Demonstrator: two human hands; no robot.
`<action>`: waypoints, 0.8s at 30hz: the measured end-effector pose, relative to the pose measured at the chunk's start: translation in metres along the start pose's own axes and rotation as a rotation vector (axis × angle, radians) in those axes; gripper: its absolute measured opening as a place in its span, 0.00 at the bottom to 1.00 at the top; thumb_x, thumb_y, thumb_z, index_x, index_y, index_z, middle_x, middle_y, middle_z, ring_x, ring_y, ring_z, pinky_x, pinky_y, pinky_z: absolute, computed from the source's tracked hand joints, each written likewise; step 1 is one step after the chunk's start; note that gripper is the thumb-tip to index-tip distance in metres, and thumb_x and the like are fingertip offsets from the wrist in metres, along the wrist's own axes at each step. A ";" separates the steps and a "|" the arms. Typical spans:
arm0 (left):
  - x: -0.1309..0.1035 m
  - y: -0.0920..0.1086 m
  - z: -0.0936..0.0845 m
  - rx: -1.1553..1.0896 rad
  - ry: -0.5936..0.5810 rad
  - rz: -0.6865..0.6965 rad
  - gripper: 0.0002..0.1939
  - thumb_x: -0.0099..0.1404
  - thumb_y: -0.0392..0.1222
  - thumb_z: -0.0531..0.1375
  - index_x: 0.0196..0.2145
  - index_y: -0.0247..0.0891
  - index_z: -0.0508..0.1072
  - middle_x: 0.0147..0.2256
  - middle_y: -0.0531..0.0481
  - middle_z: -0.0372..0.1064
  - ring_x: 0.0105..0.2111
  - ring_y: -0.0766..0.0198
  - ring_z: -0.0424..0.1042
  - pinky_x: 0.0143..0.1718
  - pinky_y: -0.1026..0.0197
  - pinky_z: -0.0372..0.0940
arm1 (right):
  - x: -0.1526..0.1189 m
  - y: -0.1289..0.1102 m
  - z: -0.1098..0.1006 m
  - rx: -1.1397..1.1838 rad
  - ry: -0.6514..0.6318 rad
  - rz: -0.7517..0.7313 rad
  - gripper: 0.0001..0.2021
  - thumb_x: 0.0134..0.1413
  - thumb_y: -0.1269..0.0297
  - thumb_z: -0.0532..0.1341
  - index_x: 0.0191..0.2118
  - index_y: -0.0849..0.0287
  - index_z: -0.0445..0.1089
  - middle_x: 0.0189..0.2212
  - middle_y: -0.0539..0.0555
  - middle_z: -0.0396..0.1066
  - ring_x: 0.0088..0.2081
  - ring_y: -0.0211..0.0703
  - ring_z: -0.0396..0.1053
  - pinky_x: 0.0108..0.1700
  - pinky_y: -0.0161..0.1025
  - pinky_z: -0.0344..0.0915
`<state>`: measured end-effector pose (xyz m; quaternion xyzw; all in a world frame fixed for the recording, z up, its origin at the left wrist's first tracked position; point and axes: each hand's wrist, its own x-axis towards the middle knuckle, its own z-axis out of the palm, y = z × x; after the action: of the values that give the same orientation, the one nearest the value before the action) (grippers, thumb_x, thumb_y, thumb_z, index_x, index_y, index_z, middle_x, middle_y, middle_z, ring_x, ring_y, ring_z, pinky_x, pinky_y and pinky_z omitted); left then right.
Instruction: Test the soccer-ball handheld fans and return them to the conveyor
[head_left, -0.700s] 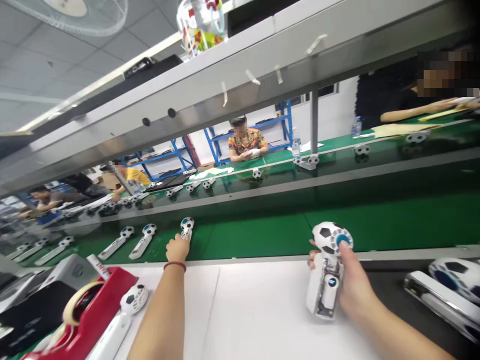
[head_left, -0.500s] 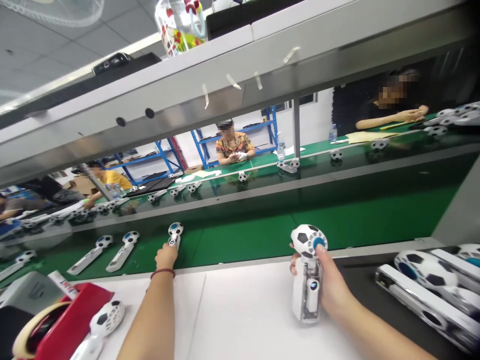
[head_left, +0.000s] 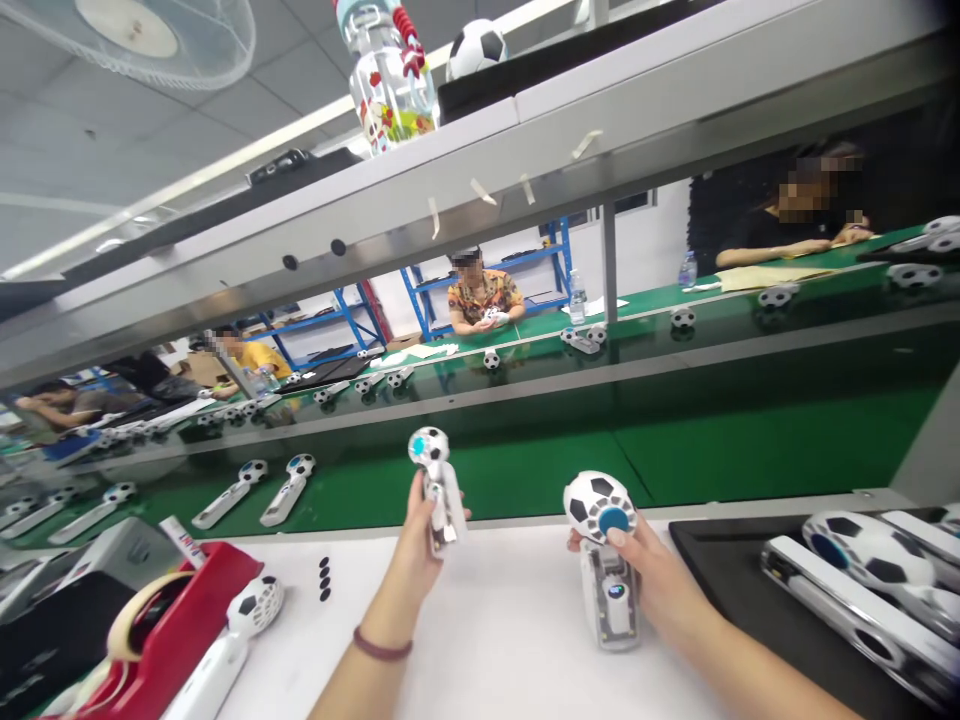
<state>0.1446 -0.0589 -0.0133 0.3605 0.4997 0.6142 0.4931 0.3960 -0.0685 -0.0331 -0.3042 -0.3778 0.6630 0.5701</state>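
Note:
My right hand [head_left: 660, 575] is closed round a white handheld fan [head_left: 598, 502] with a football-patterned head and a blue centre, its thumb near the blue part. A small lit display shows in the clear front of the handle, held upright over the white worktop [head_left: 517, 620]. My left hand [head_left: 421, 535] grips a second football-patterned fan [head_left: 448, 500], slightly tilted, at the worktop's far edge in front of the green belt. This one is a little blurred, and my fingers hide part of its handle. The two fans are apart.
At left stand a red tape dispenser [head_left: 214, 590], a white fan [head_left: 255, 605] and several black dots [head_left: 324, 580]. A black tray [head_left: 720, 570] at right holds several fan parts. More fans [head_left: 289, 490] lie on the green belt [head_left: 510, 460]. Co-workers [head_left: 484, 295] sit beyond; a shelf [head_left: 525, 130] crosses above.
My left hand has lifted its fan off the green belt and brought it right and nearer. My right hand keeps its fan at almost the same place. The view has shifted slightly.

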 end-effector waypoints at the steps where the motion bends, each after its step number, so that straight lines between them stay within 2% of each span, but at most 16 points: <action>1: -0.010 -0.004 0.007 -0.101 -0.045 -0.045 0.39 0.55 0.53 0.60 0.59 0.49 0.46 0.37 0.48 0.70 0.29 0.63 0.72 0.32 0.59 0.67 | -0.001 0.000 -0.001 -0.012 -0.034 0.015 0.26 0.36 0.50 0.66 0.42 0.56 0.62 0.26 0.53 0.73 0.32 0.47 0.71 0.38 0.41 0.61; 3: -0.024 -0.010 0.021 -0.265 -0.116 -0.116 0.39 0.51 0.48 0.65 0.56 0.46 0.50 0.37 0.48 0.70 0.30 0.62 0.72 0.34 0.58 0.67 | -0.002 0.002 -0.004 -0.032 -0.087 0.045 0.28 0.36 0.49 0.66 0.42 0.56 0.61 0.26 0.54 0.73 0.32 0.48 0.71 0.36 0.40 0.61; 5: -0.031 -0.012 0.034 -0.341 -0.129 -0.132 0.35 0.50 0.46 0.66 0.52 0.43 0.57 0.37 0.48 0.71 0.31 0.61 0.72 0.36 0.57 0.67 | -0.002 0.005 -0.007 -0.035 -0.111 0.053 0.29 0.36 0.48 0.66 0.43 0.57 0.60 0.27 0.55 0.73 0.32 0.48 0.71 0.34 0.40 0.61; 8: -0.032 -0.009 0.049 -0.388 -0.130 -0.163 0.28 0.51 0.55 0.62 0.45 0.37 0.65 0.30 0.47 0.71 0.27 0.58 0.71 0.29 0.58 0.67 | -0.001 0.006 -0.009 -0.043 -0.093 0.014 0.28 0.36 0.46 0.64 0.41 0.58 0.60 0.26 0.55 0.73 0.30 0.48 0.70 0.33 0.40 0.62; 11: -0.033 -0.004 0.056 -0.378 -0.116 -0.222 0.29 0.53 0.63 0.55 0.34 0.30 0.71 0.19 0.48 0.67 0.18 0.62 0.67 0.19 0.62 0.61 | -0.001 0.005 -0.009 -0.059 -0.066 -0.036 0.28 0.37 0.45 0.63 0.41 0.59 0.60 0.26 0.55 0.71 0.28 0.48 0.70 0.32 0.41 0.63; 13: -0.036 -0.003 0.057 -0.350 -0.070 -0.207 0.29 0.52 0.65 0.54 0.25 0.30 0.70 0.16 0.49 0.64 0.15 0.65 0.63 0.17 0.64 0.58 | -0.002 0.004 -0.009 -0.044 -0.064 -0.089 0.30 0.36 0.47 0.64 0.44 0.58 0.59 0.32 0.56 0.71 0.30 0.48 0.70 0.33 0.42 0.64; 15: -0.038 -0.004 0.056 -0.309 -0.029 -0.136 0.29 0.49 0.66 0.55 0.21 0.31 0.69 0.15 0.49 0.64 0.14 0.65 0.63 0.16 0.64 0.57 | -0.002 0.004 -0.010 -0.037 -0.054 -0.157 0.31 0.35 0.50 0.66 0.47 0.56 0.57 0.40 0.57 0.69 0.35 0.48 0.69 0.36 0.42 0.65; 17: -0.040 -0.005 0.054 -0.302 0.007 -0.041 0.28 0.46 0.65 0.58 0.21 0.33 0.69 0.15 0.49 0.65 0.15 0.64 0.64 0.17 0.64 0.58 | -0.003 0.004 -0.010 -0.056 -0.056 -0.199 0.31 0.34 0.55 0.67 0.48 0.54 0.58 0.44 0.56 0.66 0.41 0.47 0.67 0.41 0.41 0.64; 19: -0.039 -0.007 0.051 -0.330 0.027 0.016 0.26 0.44 0.63 0.61 0.26 0.34 0.70 0.18 0.50 0.68 0.19 0.63 0.67 0.20 0.64 0.60 | -0.003 0.003 -0.009 -0.075 -0.086 -0.198 0.31 0.34 0.58 0.68 0.48 0.52 0.58 0.44 0.54 0.65 0.43 0.45 0.66 0.44 0.39 0.63; 22: -0.035 -0.013 0.047 -0.288 0.027 0.004 0.30 0.42 0.62 0.63 0.35 0.34 0.70 0.25 0.47 0.72 0.26 0.59 0.70 0.25 0.62 0.63 | -0.003 -0.001 -0.008 -0.102 -0.123 -0.156 0.31 0.34 0.60 0.68 0.48 0.51 0.57 0.43 0.52 0.65 0.42 0.44 0.65 0.45 0.40 0.62; 24: -0.032 -0.021 0.044 -0.219 0.033 0.014 0.32 0.43 0.64 0.62 0.37 0.35 0.69 0.28 0.47 0.72 0.28 0.58 0.71 0.28 0.61 0.64 | -0.003 -0.004 -0.009 -0.137 -0.131 -0.120 0.33 0.34 0.59 0.68 0.49 0.50 0.56 0.44 0.52 0.65 0.42 0.45 0.65 0.44 0.41 0.62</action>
<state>0.1995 -0.0783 -0.0214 0.2978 0.4351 0.6742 0.5172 0.4057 -0.0698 -0.0345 -0.2754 -0.4764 0.6188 0.5606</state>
